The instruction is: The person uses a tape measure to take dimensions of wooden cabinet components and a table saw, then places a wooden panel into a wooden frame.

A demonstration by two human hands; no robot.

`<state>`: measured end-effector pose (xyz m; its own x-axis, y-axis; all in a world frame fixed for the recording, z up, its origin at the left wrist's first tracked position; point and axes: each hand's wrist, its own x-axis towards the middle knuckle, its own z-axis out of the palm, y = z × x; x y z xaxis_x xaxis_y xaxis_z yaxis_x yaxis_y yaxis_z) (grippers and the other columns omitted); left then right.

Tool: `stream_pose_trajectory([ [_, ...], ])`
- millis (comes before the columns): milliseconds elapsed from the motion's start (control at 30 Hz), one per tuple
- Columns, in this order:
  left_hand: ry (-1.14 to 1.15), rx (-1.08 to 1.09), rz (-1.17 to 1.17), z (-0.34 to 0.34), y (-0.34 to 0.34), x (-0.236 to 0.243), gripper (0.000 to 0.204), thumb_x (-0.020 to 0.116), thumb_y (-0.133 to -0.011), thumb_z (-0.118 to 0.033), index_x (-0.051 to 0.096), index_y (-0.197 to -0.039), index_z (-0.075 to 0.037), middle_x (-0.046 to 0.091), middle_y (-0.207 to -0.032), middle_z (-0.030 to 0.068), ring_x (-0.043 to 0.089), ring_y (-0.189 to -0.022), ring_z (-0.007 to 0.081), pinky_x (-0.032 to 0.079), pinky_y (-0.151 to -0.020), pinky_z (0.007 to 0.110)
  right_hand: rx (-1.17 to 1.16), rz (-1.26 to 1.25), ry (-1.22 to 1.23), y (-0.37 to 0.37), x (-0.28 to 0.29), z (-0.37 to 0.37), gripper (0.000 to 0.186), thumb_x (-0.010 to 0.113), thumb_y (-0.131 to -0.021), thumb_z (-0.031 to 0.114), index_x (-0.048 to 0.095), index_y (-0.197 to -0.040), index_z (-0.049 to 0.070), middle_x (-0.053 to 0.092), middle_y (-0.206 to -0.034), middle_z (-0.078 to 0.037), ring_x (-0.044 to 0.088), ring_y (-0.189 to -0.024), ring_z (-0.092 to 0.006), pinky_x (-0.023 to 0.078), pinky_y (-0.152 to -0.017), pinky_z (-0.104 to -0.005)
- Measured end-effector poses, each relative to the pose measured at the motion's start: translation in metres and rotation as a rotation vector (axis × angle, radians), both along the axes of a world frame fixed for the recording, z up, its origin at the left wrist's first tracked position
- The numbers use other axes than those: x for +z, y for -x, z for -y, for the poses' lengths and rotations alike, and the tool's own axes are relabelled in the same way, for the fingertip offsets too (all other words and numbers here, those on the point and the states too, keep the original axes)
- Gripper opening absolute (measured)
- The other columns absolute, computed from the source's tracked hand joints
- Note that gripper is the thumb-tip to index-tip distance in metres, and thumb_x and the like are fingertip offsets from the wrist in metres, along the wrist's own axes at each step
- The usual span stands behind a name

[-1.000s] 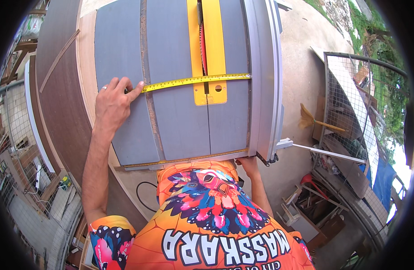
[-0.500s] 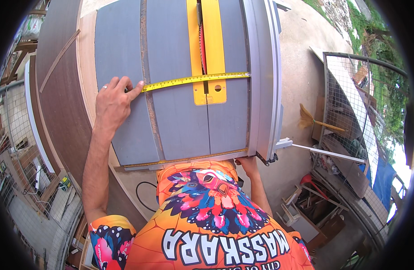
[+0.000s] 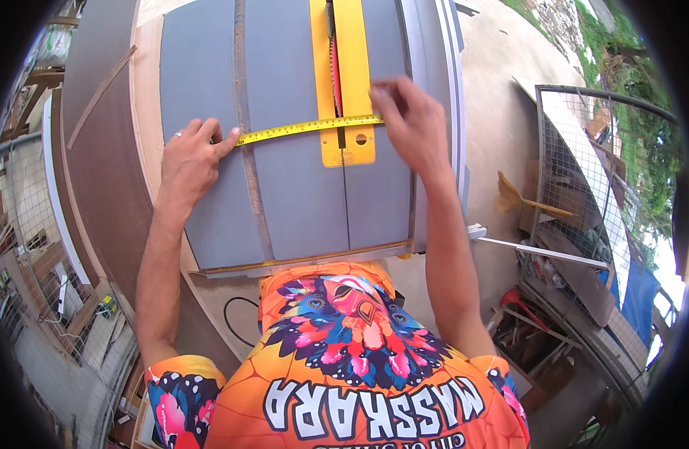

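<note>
A yellow tape measure stretches crosswise over the grey table saw top. Its blade passes over the yellow throat plate, just on the near side of the saw blade. My left hand, with a ring on one finger, grips the tape at its left end, thumb pressed on it; the palm hides the rest. Over the tape's right end is my right hand, its fingers bent and somewhat blurred. The tape's far end is hidden beneath it, so whether those fingers hold it I cannot tell.
A metal rip fence runs along the saw's right side. Brown boards lie to the left, with a thin wood strip on them. At right are a straw broom, a wire mesh gate and piled scrap wood.
My right hand has come up from below the saw's front edge to the tape's right end. The left hand stays on the tape, nearly unmoved.
</note>
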<state>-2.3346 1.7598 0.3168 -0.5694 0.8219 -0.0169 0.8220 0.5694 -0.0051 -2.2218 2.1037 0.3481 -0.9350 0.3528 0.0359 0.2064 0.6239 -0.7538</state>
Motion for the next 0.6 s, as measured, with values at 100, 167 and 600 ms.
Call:
stream_pose_trajectory([
  [100, -0.016, -0.009, -0.001, -0.001, 0.001, 0.001, 0.048, 0.067, -0.089, 0.0, 0.079, -0.127, -0.027, 0.06, -0.096, -0.0022, 0.061, -0.091, 0.0179, 0.053, -0.076, 0.037, 0.026, -0.06, -0.07, 0.081, -0.049, -0.006, 0.04, 0.073, -0.1, 0.03, 0.072, -0.127, 0.0, 0.078, -0.085, -0.012, 0.075, -0.08, -0.0274, 0.059, -0.076, -0.0393],
  [167, -0.004, 0.018, 0.015, 0.001, 0.001, 0.0, 0.049, 0.067, -0.089, 0.0, 0.079, -0.127, -0.028, 0.06, -0.096, -0.0022, 0.061, -0.091, 0.0178, 0.053, -0.076, 0.037, 0.064, 0.023, -0.091, 0.102, -0.064, -0.004, 0.041, 0.073, -0.099, 0.033, 0.072, -0.126, 0.001, 0.078, -0.086, -0.012, 0.076, -0.085, -0.0271, 0.059, -0.079, -0.0399],
  [600, 0.02, 0.044, 0.003, 0.006, -0.005, 0.0, 0.041, 0.066, -0.096, -0.007, 0.079, -0.128, -0.029, 0.059, -0.096, -0.002, 0.061, -0.093, 0.0151, 0.053, -0.074, 0.034, 0.054, 0.065, -0.069, 0.097, -0.08, 0.003, 0.039, 0.076, -0.098, 0.037, 0.077, -0.112, 0.001, 0.08, -0.089, -0.009, 0.078, -0.081, -0.0179, 0.063, -0.077, -0.0317],
])
